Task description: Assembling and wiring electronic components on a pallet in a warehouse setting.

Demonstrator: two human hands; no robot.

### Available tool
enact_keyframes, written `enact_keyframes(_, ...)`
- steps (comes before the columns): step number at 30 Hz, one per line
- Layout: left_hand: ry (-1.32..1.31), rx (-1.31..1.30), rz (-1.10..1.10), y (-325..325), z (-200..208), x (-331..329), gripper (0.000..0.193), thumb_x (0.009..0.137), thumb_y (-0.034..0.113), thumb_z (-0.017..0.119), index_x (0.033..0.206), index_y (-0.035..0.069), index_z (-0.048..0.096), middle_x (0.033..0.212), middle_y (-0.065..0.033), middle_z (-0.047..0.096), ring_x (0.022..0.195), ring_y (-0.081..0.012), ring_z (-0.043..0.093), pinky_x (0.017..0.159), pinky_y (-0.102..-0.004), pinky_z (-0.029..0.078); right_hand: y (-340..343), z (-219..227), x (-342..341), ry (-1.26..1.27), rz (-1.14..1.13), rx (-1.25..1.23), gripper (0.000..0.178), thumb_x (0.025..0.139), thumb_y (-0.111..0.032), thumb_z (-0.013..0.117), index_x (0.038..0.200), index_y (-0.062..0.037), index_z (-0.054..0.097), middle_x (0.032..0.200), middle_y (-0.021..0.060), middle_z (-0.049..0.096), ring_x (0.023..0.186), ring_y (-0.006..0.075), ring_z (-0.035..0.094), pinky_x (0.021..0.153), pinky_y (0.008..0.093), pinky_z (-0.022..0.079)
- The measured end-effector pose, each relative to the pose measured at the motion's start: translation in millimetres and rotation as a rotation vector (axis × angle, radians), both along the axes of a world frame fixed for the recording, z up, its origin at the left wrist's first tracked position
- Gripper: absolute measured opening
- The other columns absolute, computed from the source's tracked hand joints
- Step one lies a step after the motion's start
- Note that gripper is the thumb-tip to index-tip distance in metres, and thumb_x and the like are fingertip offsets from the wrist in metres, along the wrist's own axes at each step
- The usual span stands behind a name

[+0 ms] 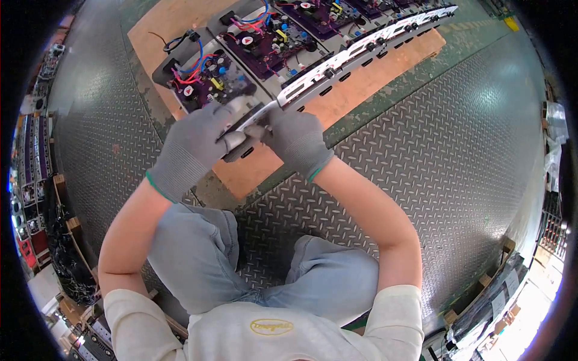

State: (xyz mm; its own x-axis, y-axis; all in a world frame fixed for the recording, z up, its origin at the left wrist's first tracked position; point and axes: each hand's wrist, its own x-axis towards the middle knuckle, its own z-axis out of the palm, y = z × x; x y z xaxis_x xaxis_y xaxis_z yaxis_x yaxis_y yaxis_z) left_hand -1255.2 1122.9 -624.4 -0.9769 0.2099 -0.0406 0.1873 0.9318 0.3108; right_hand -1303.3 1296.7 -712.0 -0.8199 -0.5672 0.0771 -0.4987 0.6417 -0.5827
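Both my hands wear grey knit gloves with green cuffs. They meet at the front panel (pixel 257 112) of the leftmost open electronic unit, whose purple circuit board (pixel 226 89) carries red and blue wires. My left hand (pixel 195 135) is closed over the left end of this panel, thumb across its front. From the right, my right hand (pixel 296 135) reaches the same panel with fingers curled and pinched together against it; whatever lies between those fingertips is hidden. Slight blur covers the fingertips.
More open units with purple boards (pixel 271 45) stand in a row toward the far right, their white front panels (pixel 337 60) fitted with black knobs. Cardboard (pixel 238 180) lies under them. Tread-plate floor (pixel 421 138) surrounds my crossed legs. Stacked goods (pixel 63 240) line the left side.
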Motion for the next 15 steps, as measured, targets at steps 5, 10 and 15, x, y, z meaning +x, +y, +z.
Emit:
enact_keyframes(5,0.004,-0.157,-0.105,-5,-13,8,0.023,0.083,0.023,0.058,0.098,0.007,0.056,0.088,-0.0110,0.052,0.083,-0.0295,0.057,0.068,-0.0397,0.047,-5,-17,-4,0.217,0.024,0.113,0.038,0.080,-0.046,0.060,0.074,-0.0090,0.059,0.059,0.0087,0.060,0.057,0.0261,0.062,0.050,0.0375,0.048)
enact_keyframes(10,-0.013,-0.155,-0.080,-2,-17,8,0.019,0.083,0.020,0.058,0.096,0.007,0.057,0.088,-0.0107,0.052,0.083,-0.0289,0.058,0.068,-0.0400,0.048,-4,-30,-5,0.076,-0.006,-0.111,0.036,0.078,-0.043,0.064,0.070,-0.0081,0.060,0.061,0.0111,0.060,0.058,0.0284,0.062,0.052,0.0393,0.049)
enact_keyframes(15,-0.031,-0.157,-0.058,-4,-15,13,0.020,0.083,0.021,0.058,0.096,0.006,0.057,0.089,-0.0106,0.053,0.083,-0.0289,0.058,0.068,-0.0405,0.048,-6,-29,9,-0.231,-0.082,-0.346,0.035,0.080,-0.042,0.062,0.075,-0.0078,0.062,0.064,0.0121,0.061,0.062,0.0300,0.062,0.056,0.0392,0.049)
